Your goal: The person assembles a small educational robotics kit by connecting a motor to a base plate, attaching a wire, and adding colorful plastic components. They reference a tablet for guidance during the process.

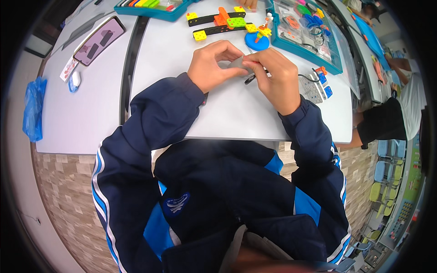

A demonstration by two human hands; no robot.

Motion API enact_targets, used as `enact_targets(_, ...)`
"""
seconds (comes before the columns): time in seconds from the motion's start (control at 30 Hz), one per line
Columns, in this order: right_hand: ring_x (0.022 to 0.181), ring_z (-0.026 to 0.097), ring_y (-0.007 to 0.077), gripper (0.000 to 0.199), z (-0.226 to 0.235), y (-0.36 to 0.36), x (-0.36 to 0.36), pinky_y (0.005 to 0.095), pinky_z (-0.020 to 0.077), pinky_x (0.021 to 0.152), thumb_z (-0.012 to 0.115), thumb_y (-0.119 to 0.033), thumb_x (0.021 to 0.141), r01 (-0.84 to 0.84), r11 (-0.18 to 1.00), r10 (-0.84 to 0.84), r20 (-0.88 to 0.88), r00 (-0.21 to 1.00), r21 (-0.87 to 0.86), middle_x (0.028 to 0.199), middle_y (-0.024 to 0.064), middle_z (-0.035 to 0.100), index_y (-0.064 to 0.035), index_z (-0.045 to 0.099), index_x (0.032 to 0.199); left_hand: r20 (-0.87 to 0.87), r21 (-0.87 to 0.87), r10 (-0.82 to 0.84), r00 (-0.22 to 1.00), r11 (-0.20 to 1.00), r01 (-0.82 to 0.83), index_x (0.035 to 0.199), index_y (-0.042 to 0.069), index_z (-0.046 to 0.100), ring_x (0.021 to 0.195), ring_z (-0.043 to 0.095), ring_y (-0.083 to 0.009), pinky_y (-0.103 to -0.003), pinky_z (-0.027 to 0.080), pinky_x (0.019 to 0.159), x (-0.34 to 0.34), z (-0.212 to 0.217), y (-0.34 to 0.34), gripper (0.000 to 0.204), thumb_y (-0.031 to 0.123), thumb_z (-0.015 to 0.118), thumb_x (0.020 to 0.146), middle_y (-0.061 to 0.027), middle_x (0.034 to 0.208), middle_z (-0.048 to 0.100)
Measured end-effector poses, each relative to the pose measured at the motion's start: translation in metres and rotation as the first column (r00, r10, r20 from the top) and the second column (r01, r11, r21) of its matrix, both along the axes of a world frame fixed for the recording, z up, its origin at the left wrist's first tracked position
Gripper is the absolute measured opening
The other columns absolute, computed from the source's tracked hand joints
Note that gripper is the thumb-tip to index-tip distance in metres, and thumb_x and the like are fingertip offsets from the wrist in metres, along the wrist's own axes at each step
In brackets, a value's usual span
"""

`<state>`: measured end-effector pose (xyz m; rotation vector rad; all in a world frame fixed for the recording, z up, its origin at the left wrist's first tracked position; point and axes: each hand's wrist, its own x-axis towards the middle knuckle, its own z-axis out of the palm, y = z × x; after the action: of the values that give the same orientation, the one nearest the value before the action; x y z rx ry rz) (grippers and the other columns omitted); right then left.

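Over the white table my left hand [215,63] and my right hand [275,73] meet at a small grey block-like piece [235,66]. Both hands are closed on it with thumb and fingers, which hide much of its shape. A short black rod-like thing [250,80] shows just below the right fingers; whether it joins the grey piece I cannot tell. Beyond my hands lies an assembly of black beams with yellow, orange and green parts [222,20]. A blue disc [257,42] carrying a yellow and orange stack stands beside it.
Right of my hands lies a light grey module with blue connectors and a cable [312,89]. A teal parts case [334,63] stands behind it, another teal tray [154,14] at the far left. A phone [99,41] leans on the left table. Another person's hand [248,3] shows at the far edge.
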<state>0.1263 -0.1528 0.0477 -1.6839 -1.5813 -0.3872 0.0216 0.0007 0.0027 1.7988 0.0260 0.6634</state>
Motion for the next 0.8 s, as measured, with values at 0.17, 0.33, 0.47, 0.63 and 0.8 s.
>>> enact_targets(0.17,0.066,0.055,0.0139,0.014,0.005,-0.002,0.015,0.0255,0.0427,0.06,0.068,-0.004,0.086,-0.081,0.992,0.053,-0.273,0.961,-0.093,0.073,0.0045,0.063,-0.0018,0.074,0.099,-0.111,-0.013,-0.039,0.993,0.999,0.038,0.101,-0.001,0.061,0.098,0.066,-0.0153,-0.031,0.052,0.095,0.004,0.001,0.006,0.033,0.0,0.081,0.075,-0.0091,0.104,0.067)
enact_targets(0.33,0.068,0.04,0.0057,0.031,0.019,-0.014,0.045,0.0211,0.0333,0.062,0.058,-0.02,0.098,-0.083,0.988,-0.027,-0.685,0.728,-0.127,0.077,-0.004,0.048,-0.0021,0.068,0.122,-0.08,-0.078,-0.019,0.997,0.997,0.013,0.095,0.002,0.061,0.092,0.068,-0.0151,-0.029,0.054,0.09,0.007,-0.005,0.006,0.034,0.01,0.086,0.072,-0.0073,0.097,0.069)
enact_targets(0.47,0.07,0.041,0.008,0.033,0.013,-0.012,0.043,0.0225,0.0346,0.063,0.059,-0.017,0.098,-0.179,0.973,0.047,-0.64,0.767,-0.143,0.079,-0.0028,0.045,-0.0037,0.064,0.128,-0.118,-0.091,-0.063,0.991,0.995,0.052,0.094,0.002,0.057,0.095,0.068,-0.0165,-0.03,0.054,0.09,0.008,-0.008,0.008,0.036,0.008,0.085,0.072,-0.0077,0.1,0.068)
enact_targets(0.63,0.072,0.053,0.0129,0.026,0.011,-0.007,0.029,0.0239,0.0426,0.067,0.064,-0.008,0.092,-0.072,0.992,0.051,-0.189,0.981,-0.104,0.079,0.0031,0.058,-0.005,0.069,0.117,-0.121,-0.064,-0.055,0.991,0.997,0.047,0.093,0.001,0.056,0.096,0.068,-0.0176,-0.031,0.055,0.089,0.007,-0.009,0.007,0.035,0.007,0.084,0.073,-0.0081,0.1,0.067)
enact_targets(0.8,0.083,0.067,0.0246,0.015,0.013,-0.005,0.028,0.0321,0.0533,0.07,0.071,0.0,0.081,-0.117,0.984,0.108,-0.071,0.992,-0.134,0.086,0.0093,0.068,-0.0036,0.068,0.095,-0.11,-0.048,-0.062,0.992,0.997,0.057,0.094,0.002,0.056,0.095,0.068,-0.018,-0.032,0.055,0.09,0.008,-0.007,0.006,0.036,0.006,0.084,0.072,-0.0081,0.1,0.066)
